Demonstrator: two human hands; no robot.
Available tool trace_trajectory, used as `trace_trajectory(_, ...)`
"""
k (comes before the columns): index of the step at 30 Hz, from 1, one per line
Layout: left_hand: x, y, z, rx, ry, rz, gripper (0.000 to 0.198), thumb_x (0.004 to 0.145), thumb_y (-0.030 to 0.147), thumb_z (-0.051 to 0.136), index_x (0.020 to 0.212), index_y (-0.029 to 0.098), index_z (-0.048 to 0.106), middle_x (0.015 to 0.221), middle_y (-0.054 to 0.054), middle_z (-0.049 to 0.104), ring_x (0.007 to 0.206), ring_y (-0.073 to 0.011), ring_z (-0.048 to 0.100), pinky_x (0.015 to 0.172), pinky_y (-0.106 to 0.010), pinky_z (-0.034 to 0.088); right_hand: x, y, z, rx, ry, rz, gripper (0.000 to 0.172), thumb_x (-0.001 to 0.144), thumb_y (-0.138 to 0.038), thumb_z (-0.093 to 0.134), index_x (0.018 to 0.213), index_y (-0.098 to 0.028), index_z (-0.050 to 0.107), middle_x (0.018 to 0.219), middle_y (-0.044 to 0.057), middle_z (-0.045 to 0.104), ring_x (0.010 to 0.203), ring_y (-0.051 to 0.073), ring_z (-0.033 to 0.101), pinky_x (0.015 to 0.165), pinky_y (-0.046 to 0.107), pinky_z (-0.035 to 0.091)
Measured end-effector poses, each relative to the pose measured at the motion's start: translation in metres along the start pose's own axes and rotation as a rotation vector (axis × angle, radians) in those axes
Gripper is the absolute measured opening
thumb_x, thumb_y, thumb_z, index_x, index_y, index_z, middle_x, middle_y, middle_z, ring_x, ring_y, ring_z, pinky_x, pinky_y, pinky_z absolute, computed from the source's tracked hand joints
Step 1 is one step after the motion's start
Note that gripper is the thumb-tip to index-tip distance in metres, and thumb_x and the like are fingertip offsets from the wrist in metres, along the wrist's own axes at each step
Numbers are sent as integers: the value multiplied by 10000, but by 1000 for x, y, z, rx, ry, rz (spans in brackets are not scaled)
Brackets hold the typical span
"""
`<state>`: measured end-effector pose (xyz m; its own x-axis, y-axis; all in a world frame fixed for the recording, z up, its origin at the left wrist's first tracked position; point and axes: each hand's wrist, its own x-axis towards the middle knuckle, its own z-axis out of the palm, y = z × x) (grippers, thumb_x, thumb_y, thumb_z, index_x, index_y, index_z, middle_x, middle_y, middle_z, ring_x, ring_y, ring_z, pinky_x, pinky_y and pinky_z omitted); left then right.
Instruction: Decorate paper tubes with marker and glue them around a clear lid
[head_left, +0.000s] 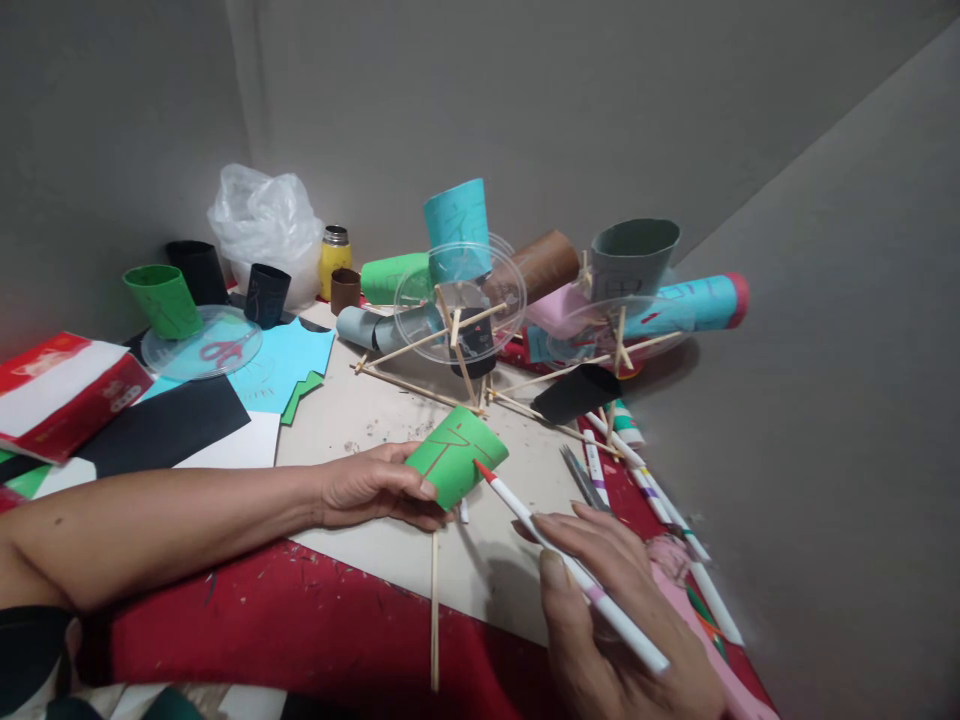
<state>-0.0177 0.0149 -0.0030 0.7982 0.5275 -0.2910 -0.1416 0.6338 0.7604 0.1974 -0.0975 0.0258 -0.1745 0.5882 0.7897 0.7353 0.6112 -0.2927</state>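
Observation:
My left hand (382,485) grips a green paper tube (455,465) by its left end, tilted over the pale board. Lines drawn in a dark reddish colour mark the tube's side. Between the fingers and thumb of my right hand (600,590) is a white felt-tip pen (607,610). Its red tip meets the tube's surface near the right end, or is very close to it. Thin wooden sticks (434,610) lie below my left hand, across the board's front edge.
Stick frames with clear plastic lids (514,300) and coloured tubes stand behind my hands. Scissors (581,475) and several pens lie at right. On the left are a red-and-white packet (71,395), coloured paper (289,355) and a green cup-like tube (165,305). A plastic bag (266,225) sits by the wall.

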Motion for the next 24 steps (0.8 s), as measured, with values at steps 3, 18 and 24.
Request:
trace_trajectory(3, 0, 0, 0, -13, -2, 5, 564, 602, 288, 850, 1105, 147, 637, 961, -85, 719, 896, -209, 719, 884, -358, 546, 0, 0, 0, -18, 0, 5, 212, 924, -61, 613, 1115, -139, 665, 935, 65, 757, 920, 196, 720, 947, 392, 538)
trace_trajectory(18, 1, -3, -4, -37, -17, 16, 549, 622, 323, 865, 1090, 141, 643, 942, -89, 725, 904, -212, 720, 881, -350, 561, 1, -1, -3, -46, 31, 88, 178, 933, -95, 624, 1080, -180, 676, 879, 39, 739, 829, 207, 721, 861, 404, 559)
trace_trajectory(24, 1, -2, -3, -35, -19, 8, 561, 617, 324, 864, 1093, 134, 639, 956, -94, 724, 900, -211, 720, 882, -350, 562, 1, -3, -2, -39, 40, 65, 191, 931, -81, 619, 1091, -168, 677, 901, 42, 741, 840, 200, 720, 875, 397, 553)
